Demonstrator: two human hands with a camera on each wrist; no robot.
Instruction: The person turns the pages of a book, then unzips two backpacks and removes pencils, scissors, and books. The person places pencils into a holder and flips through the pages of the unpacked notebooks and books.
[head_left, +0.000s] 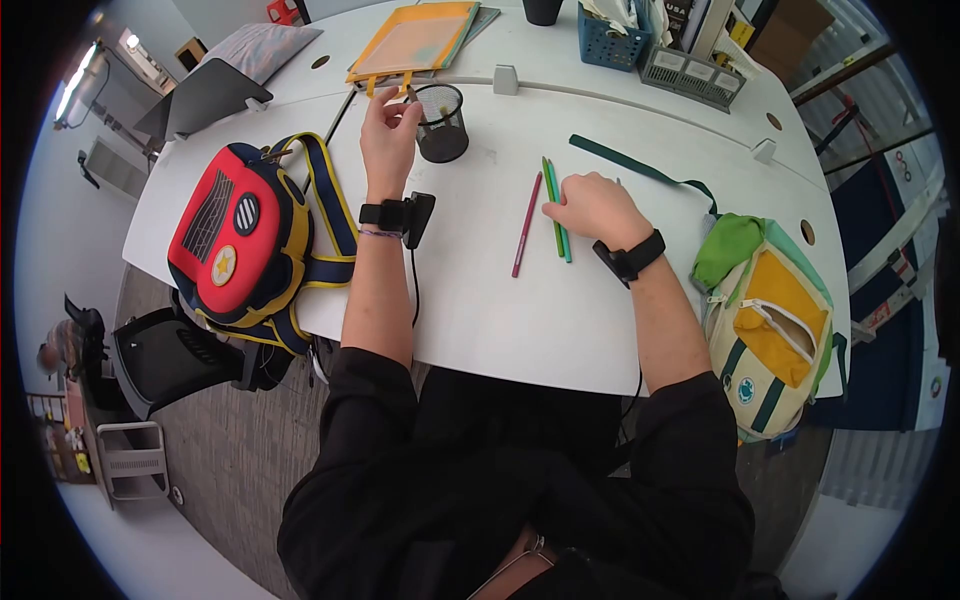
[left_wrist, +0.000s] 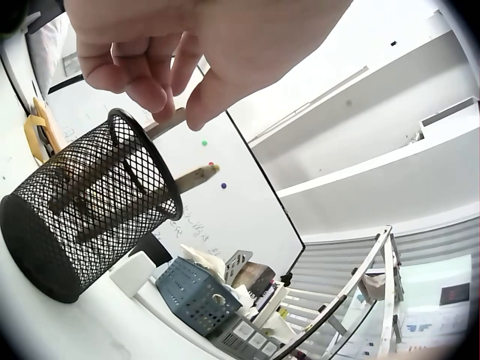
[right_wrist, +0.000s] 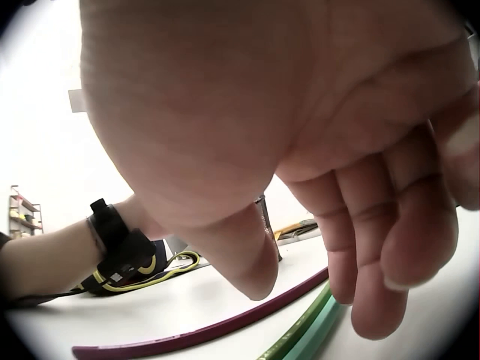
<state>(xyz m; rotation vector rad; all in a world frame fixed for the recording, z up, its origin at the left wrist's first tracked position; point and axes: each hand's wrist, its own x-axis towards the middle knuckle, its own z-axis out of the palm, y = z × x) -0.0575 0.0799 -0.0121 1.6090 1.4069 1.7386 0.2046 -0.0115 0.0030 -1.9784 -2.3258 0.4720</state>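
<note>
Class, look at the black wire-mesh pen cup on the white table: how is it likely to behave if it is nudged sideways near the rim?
The mesh pen cup looks light: open wire walls, almost nothing inside, so it would probably slide or tip easily. It stands taller than its base is wide, and the left hand holds a pencil at its rim, so a push there may topple it. The wire probably stays stiff.

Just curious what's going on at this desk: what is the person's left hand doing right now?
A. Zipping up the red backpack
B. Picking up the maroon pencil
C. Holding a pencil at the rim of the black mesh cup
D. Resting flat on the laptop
C: the left hand pinches a pencil at the rim of the black mesh cup, its tip inside the mesh.
</note>
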